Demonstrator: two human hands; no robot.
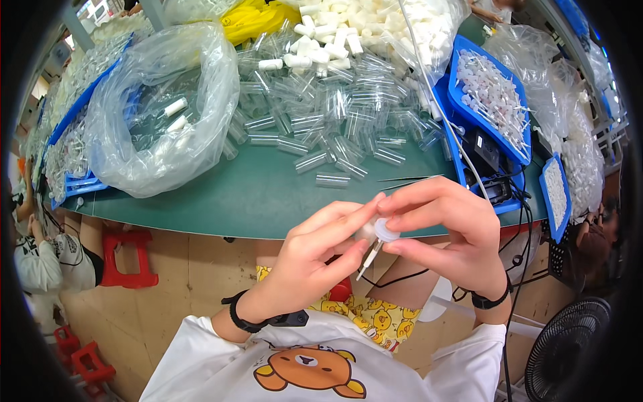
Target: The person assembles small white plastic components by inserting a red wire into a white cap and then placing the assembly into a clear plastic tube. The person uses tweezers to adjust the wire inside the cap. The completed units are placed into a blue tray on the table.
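both hands' grip pinches one small white pump cap, left hand below, right hand above.

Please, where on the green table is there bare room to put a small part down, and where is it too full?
The green table is bare along its near edge, between the clear plastic bag on the left, the pile of clear tubes behind and the blue tray on the right. Both hands hold a small white pump part just in front of it. The far half is crowded.
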